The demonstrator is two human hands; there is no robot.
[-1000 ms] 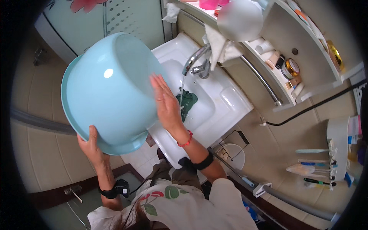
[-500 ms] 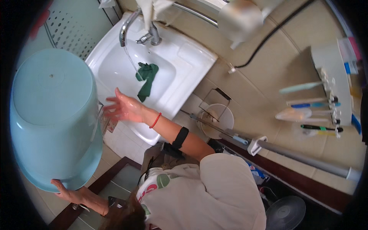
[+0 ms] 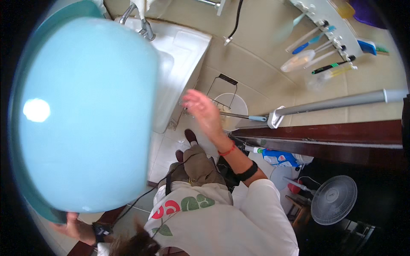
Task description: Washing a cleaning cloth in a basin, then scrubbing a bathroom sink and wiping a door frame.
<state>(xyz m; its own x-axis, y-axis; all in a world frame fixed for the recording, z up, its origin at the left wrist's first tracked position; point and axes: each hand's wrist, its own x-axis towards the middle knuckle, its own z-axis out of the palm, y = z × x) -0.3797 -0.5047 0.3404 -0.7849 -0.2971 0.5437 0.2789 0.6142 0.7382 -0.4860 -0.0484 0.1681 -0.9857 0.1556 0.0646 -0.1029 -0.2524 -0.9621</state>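
Note:
A big light-blue plastic bucket [image 3: 89, 119] fills the left of the view, lifted and tilted. My left hand [image 3: 74, 229] grips its edge at the lower left, with the fingers partly hidden. To the right of the bucket, my right hand [image 3: 202, 112] is in the air, apart from it, holding nothing. Its fingers look wet, slightly smeared by motion and loosely spread. Behind the bucket stands the white sink [image 3: 188, 47], its basin mostly covered. The metal faucet [image 3: 146, 30] shows at the sink's back; the bucket hides the spot below its spout.
A white pail [image 3: 235, 109] stands by the wall beyond my right hand. A grey rail [image 3: 333, 102] runs along the right wall, below a rack of hanging brushes [image 3: 329, 34]. A fan [image 3: 334, 199] stands at the lower right.
The bucket has come closer and turned, now covering much of the sink and the green cloth. My right hand has drawn away from the bucket to the right. The view has shifted.

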